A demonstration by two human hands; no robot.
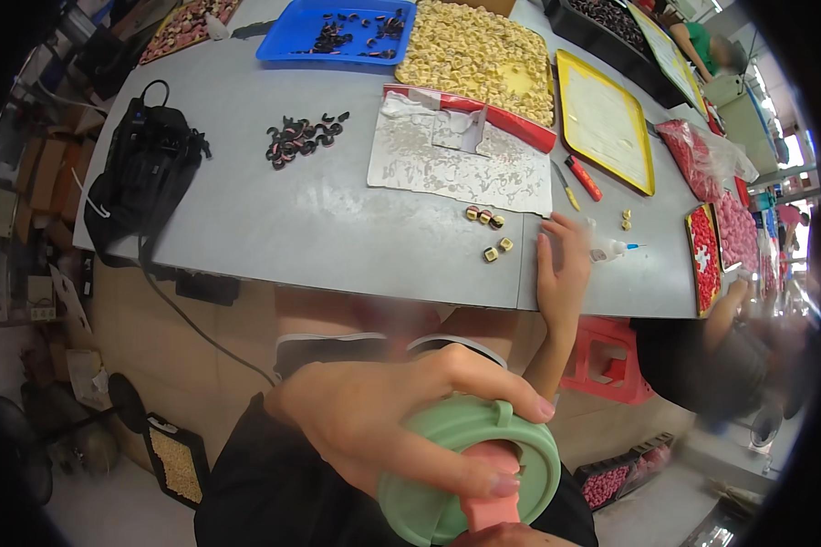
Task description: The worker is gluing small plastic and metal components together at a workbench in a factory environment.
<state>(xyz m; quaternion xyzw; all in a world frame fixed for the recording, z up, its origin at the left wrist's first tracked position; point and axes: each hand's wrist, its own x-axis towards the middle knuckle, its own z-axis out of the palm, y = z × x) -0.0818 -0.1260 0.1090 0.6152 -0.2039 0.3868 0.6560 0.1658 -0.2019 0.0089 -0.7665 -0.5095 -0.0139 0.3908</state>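
Green cup (452, 424) with a pink spout (490, 469) is held close to the person's body, over the lap, by the left hand (383, 415), its fingers pressed over the lid. On the grey surface (356, 246), the right hand (566, 264) lies with thumb and fingers loosely spread, beside a small clear bottle with a blue tip (616, 249). Small black-and-yellow pieces (484, 218) lie to its left, with a yellow-rimmed tray (602, 118) farther back.
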